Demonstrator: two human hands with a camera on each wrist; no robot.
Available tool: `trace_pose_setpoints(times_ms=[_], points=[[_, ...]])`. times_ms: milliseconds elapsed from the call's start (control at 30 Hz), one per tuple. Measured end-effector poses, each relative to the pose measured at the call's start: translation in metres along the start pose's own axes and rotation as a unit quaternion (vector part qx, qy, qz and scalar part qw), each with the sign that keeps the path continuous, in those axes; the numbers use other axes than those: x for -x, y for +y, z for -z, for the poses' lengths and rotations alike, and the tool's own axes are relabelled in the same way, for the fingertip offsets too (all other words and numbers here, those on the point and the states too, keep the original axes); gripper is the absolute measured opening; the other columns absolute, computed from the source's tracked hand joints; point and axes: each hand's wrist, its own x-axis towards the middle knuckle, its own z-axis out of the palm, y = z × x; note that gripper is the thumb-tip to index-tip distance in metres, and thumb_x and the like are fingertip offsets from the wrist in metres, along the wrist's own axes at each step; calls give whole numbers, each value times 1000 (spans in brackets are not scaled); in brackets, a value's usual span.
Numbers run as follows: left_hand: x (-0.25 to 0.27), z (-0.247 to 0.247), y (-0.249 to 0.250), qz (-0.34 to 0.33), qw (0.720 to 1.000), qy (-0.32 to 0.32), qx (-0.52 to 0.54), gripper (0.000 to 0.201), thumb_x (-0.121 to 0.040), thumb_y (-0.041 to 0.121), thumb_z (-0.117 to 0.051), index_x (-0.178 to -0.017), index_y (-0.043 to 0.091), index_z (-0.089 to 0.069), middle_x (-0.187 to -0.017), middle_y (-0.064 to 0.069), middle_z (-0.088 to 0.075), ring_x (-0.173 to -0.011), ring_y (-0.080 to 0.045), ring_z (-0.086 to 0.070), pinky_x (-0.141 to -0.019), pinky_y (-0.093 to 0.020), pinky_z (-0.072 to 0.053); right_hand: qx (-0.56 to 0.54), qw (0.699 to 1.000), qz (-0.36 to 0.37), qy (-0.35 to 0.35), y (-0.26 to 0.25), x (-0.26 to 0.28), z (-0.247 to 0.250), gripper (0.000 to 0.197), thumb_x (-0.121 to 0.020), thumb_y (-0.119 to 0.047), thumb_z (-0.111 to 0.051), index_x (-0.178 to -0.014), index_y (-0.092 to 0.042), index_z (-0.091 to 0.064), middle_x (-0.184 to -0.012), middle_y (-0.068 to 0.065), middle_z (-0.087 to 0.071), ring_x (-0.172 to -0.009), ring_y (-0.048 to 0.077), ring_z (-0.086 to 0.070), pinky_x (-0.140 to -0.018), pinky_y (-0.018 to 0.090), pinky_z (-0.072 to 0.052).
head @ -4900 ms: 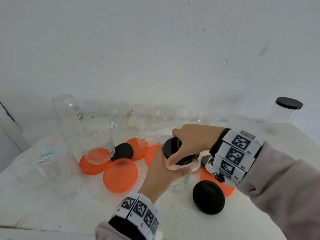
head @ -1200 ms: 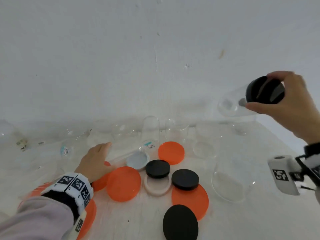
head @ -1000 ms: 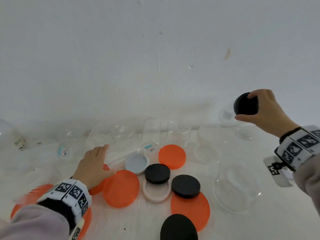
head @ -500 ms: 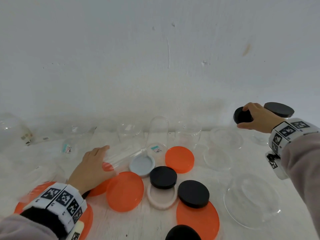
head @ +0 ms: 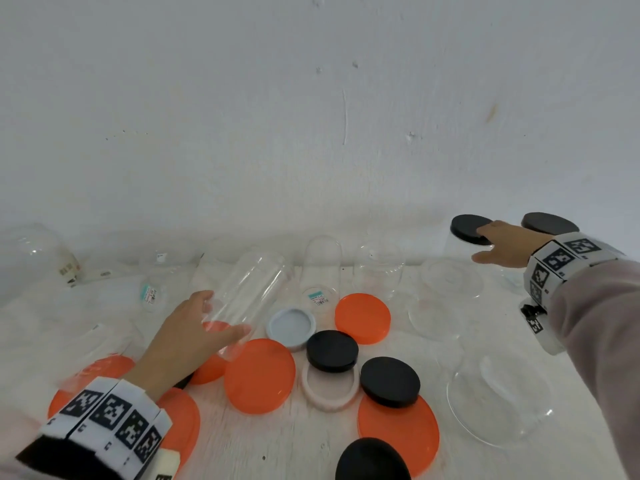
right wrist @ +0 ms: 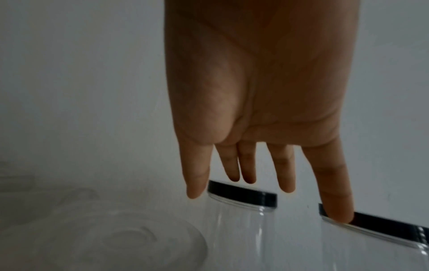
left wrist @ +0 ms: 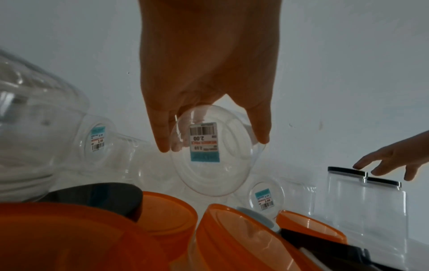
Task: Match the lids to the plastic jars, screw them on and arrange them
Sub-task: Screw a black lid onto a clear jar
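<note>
Left wrist view alone shows the price label (left wrist: 204, 142) on the clear jar (head: 247, 299) gripped by the left hand (head: 183, 341); the right hand (head: 502, 249), fingers spread, touches the capped jar (head: 464, 251).

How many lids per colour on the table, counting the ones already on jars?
Black lids: 6 (two on jars, one mostly hidden under the left hand)
Orange lids: at least 5 (those at the near left are partly hidden)
Grey-blue lid: 1
Pale pink lid: 1
Total: at least 13
</note>
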Motion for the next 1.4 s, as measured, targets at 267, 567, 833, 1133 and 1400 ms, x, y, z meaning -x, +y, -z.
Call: trace_pose_setpoints(times_ms=[267, 567, 833, 1133, 1400], points=[[31, 2, 4, 79, 959, -108, 249, 75, -55, 74, -72, -96, 15, -53, -96, -10, -59, -89, -34, -70, -87, -43, -53, -6, 990, 143, 4, -60, 53, 7, 66, -95, -43, -56, -149, -15, -30, -153, 2, -31, -136, 19, -36, -110, 29, -29], [62, 2, -7, 123, 812, -209, 531, 73, -77, 54, -61, -136, 15, -39, -100, -29, -68, -93, -44, -67, -75, -44, -59, 92, 961, 235, -115, -147, 120, -38, 59, -95, -47, -51, -140, -9, -42, -137, 8, -46, -121, 25, -48, -99, 32, -41], [81, 3, -24, 126, 816, -225, 517, 71, -72, 54, -65, -123, 6, -53, -102, -22, -70, -88, -30, -71, -69, -40, -58, 78, 929, 306, -191, -174, 185, -91, 71, -86, -61, -56, -140, -20, -37, -134, 4, -39, -121, 26, -39, -96, 43, -43], [92, -3, -19, 176, 824, -247, 479, 81, -72, 64, -60, -133, 12, -47, -117, -16, -66, -97, -27, -69, -68, -37, -56, 118, 903, 374, -176, -169, 211, -116, 89, -75, -41, -77, -145, -29, -23, -136, 7, -28, -118, 27, -30, -88, 43, -46], [108, -10, -8, 57, 893, -255, 366, 61, -52, 43, -89, -105, 41, -59, -101, 9, -70, -96, -13, -67, -75, -26, -56, 54, 922, 359, -135, -162, 205, -119, 85, -77, -41, -71, -145, -28, -21, -135, 2, -30, -116, 24, -33, -87, 36, -44]])
